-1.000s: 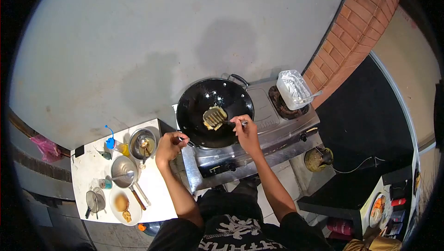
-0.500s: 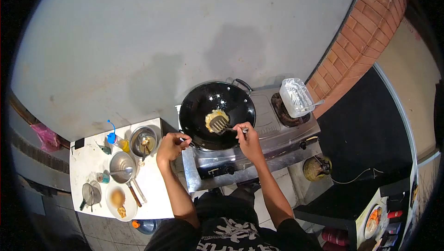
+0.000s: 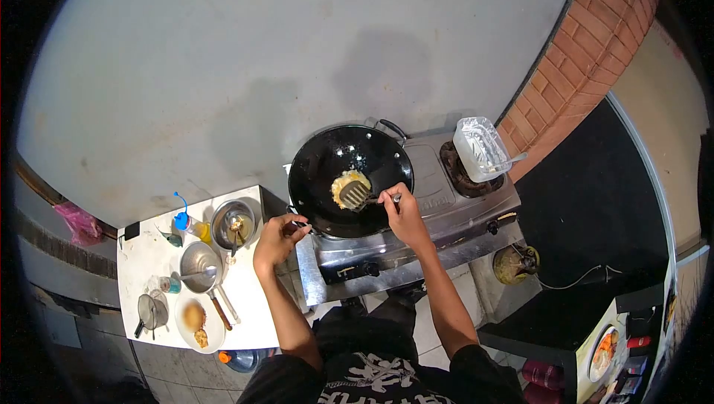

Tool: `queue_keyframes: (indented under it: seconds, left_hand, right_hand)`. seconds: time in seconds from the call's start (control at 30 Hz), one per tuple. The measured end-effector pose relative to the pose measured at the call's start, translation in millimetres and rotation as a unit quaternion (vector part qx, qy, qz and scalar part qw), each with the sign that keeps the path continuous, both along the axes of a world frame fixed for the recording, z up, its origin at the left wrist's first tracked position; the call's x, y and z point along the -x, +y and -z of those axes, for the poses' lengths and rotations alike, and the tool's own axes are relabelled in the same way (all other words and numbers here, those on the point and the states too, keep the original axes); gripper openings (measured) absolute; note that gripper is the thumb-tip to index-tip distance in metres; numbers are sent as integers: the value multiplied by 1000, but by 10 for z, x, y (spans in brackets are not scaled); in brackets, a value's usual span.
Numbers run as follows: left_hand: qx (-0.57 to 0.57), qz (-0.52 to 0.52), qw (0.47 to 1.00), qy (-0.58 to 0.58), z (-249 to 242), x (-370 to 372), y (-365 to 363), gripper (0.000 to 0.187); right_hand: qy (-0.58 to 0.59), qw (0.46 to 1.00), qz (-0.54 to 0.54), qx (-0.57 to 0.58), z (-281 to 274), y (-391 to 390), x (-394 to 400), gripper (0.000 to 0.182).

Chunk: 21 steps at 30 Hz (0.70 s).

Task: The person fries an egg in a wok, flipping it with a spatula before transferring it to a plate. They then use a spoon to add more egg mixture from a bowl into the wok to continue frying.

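Observation:
A black wok [image 3: 316, 166] sits on the left burner of the stove. Inside it lies a yellowish egg [image 3: 349, 179], with the slotted head of a spatula [image 3: 355, 194] over its lower right part. My right hand [image 3: 405, 219] is closed around the spatula's handle at the wok's right side. At the front left rim, my left hand [image 3: 280, 240] pinches the wok's near handle [image 3: 299, 224], which the fingers partly hide.
Right of the wok, a foil-lined plastic container [image 3: 480, 149] with a spoon stands over the other burner. The white table [image 3: 253, 315] at left holds a metal bowl [image 3: 216, 218], a saucepan [image 3: 199, 263], a strainer [image 3: 146, 311], a plate [image 3: 212, 338] with food and an oil bottle [image 3: 198, 230].
The view has shifted slightly. Both hands keep their grips, and the spatula remains over the egg in nearly the same spot.

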<state>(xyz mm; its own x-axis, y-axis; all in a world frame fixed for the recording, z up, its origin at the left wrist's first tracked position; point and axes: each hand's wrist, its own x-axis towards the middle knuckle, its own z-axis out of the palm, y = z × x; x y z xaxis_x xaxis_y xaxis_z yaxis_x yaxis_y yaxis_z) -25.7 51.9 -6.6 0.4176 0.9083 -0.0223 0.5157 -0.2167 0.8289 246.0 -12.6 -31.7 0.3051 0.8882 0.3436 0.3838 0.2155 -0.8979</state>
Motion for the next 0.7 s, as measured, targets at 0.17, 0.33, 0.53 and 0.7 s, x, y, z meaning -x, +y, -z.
queue_keyframes:
  seconds: [0.17,0.33,0.53,0.7]
  left_hand:
    - [19,-4,1000,-16,86,22,17,23]
    - [25,0,999,-23,77,9,2,22]
    - [25,1,999,-34,109,2,-8,22]
    - [31,-4,998,-51,93,22,-10,18]
  right_hand:
    - [3,1000,7,-19,42,2,12,10]
    - [6,1000,12,27,51,9,9,10]
    - [13,999,26,22,-3,11,28,10]
    - [59,998,9,1,86,6,17,7]
